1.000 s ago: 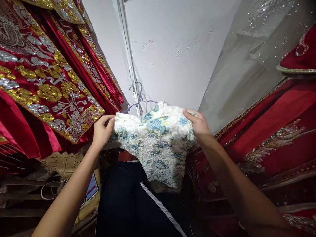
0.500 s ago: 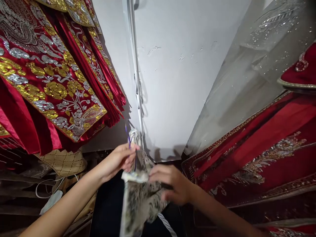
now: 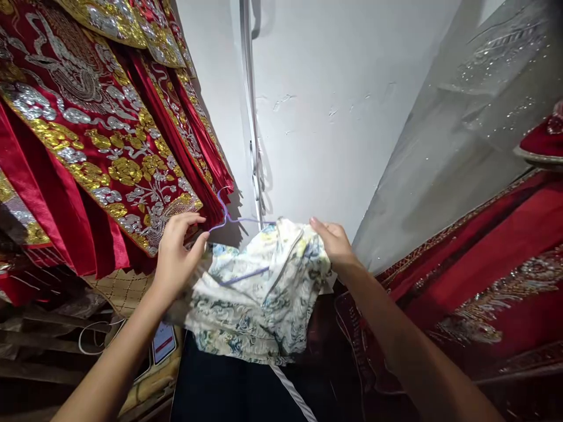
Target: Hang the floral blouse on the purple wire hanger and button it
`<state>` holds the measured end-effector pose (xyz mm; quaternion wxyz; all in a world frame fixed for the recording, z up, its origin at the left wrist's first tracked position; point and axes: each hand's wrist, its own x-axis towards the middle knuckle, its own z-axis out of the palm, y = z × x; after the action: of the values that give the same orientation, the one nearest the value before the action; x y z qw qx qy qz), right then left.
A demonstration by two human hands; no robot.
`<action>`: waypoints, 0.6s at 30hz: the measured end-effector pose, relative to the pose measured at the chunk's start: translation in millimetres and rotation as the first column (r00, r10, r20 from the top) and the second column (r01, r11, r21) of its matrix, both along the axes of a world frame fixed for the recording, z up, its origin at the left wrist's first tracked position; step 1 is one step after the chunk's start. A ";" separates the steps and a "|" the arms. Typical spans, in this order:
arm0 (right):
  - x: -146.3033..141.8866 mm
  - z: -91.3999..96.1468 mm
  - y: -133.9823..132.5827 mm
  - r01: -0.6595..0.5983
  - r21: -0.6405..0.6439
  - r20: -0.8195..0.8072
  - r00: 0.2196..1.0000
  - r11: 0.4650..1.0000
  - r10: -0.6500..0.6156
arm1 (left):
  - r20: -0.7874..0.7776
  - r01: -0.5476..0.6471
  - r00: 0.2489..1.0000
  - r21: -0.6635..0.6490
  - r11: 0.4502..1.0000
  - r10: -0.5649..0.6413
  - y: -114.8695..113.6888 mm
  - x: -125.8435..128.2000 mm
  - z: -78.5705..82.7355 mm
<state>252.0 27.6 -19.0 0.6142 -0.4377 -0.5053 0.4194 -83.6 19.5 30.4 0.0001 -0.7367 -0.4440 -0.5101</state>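
A small white garment with a blue and yellow flower print [image 3: 259, 293] hangs bunched between my hands on a thin purple wire hanger [image 3: 229, 218]. My left hand [image 3: 176, 258] grips the garment's left edge just below the hanger's hook, fingers curled. At the upper right of the cloth, my right hand [image 3: 333, 241] pinches the fabric. The hanger's lower bar shows through the neck opening.
Red garments with gold and silver embroidery [image 3: 88, 146] hang close on the left. Red embroidered fabric [image 3: 484, 281] and a sheer sequinned cloth [image 3: 461, 129] fill the right. A white wall with a metal rail [image 3: 250, 105] is ahead. A phone [image 3: 163, 343] lies low left.
The garment, folded narrow and held low half a second ago, is now raised and spread wider. Both hands moved up and apart, and the hanger swung towards the left.
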 end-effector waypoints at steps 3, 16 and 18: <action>1.5 20.6 31.0 0.116 0.117 -0.105 0.989 0.986 -0.104 | -0.011 -0.020 1.000 0.196 0.980 0.023 -3.6 19.6 -19.0; 31.5 -39.4 5.3 0.293 0.008 -0.231 0.931 0.956 -0.283 | -0.307 0.109 0.856 -0.679 0.726 -0.415 -13.3 95.1 -132.2; 38.4 -55.9 0.7 0.458 0.031 -0.182 0.876 0.888 -0.446 | -0.278 0.090 0.885 -0.687 0.722 -0.375 -22.6 106.1 -153.6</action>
<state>290.4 28.2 -74.8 0.7515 -0.4835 -0.3497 0.2814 22.5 -3.1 -123.2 -0.2333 -0.8275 -0.4861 -0.1565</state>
